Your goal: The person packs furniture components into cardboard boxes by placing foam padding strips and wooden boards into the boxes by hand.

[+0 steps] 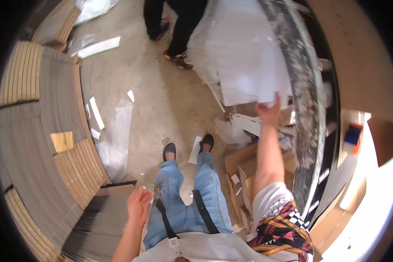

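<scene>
My right hand (270, 112) reaches forward over the pile at the right, thumb and fingers closed on the lower end of a white strip (267, 78). The strip lies against a large heap of translucent white plastic sheeting (236, 52). My left hand (139, 203) is low, beside my left thigh, its fingers curled together. A small white bit shows at those fingertips, too small to name. Below my right hand, a white slotted piece (246, 123) sits above an open cardboard box (242, 166) with scraps in it.
Stacked flat cardboard (61, 96) fills the left, bearing a yellow paper (63, 142). White strips (97, 112) and thin plastic (123, 131) litter the concrete floor (148, 105). Another person in black trousers (183, 26) stands ahead. A worn dark ledge (308, 87) runs along the right.
</scene>
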Demonstrator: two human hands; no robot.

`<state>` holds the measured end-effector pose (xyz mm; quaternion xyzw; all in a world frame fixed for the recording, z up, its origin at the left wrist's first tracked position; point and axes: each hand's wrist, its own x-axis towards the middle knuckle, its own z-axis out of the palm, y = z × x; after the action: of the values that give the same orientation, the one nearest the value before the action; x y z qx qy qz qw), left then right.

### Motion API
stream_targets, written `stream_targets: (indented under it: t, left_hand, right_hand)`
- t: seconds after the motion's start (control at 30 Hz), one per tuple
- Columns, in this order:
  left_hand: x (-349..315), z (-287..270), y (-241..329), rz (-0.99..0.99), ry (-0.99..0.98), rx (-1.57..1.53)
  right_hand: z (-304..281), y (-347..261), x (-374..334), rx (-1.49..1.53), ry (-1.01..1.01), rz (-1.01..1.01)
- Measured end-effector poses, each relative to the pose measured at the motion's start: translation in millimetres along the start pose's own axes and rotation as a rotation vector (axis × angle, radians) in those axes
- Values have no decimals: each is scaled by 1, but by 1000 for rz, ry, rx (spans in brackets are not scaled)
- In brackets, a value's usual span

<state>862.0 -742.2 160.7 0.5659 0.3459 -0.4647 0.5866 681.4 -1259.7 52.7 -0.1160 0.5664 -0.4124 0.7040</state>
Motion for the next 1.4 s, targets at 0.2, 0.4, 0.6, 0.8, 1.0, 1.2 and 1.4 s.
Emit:
stream_targets:
  t: [0.2, 0.4, 0.6, 0.8, 1.0, 1.2, 1.4]
  left_hand:
    - [-5, 76, 12, 41, -385, 492]
    - [-80, 143, -52, 12, -683, 595]
    - [-151, 152, -159, -202, -1066, 584]
    - [-213, 145, -341, -640, -1608, 699]
    - [-348, 134, -522, -1118, -1720, 843]
    - [-480, 67, -636, -1013, -1938, 1366]
    - [-547, 51, -745, -789, -2057, 1564]
  right_hand:
    - [-86, 140, -264, 249, -46, 367]
    - [-158, 91, -450, 81, -108, 140]
    - [-287, 67, -536, -425, 30, -398]
    - [-488, 39, -652, -421, 194, -588]
    - [-620, -21, -811, -542, 452, -785]
    - [-665, -54, -867, -837, 891, -1025]
    - [-792, -94, -897, -648, 967, -932]
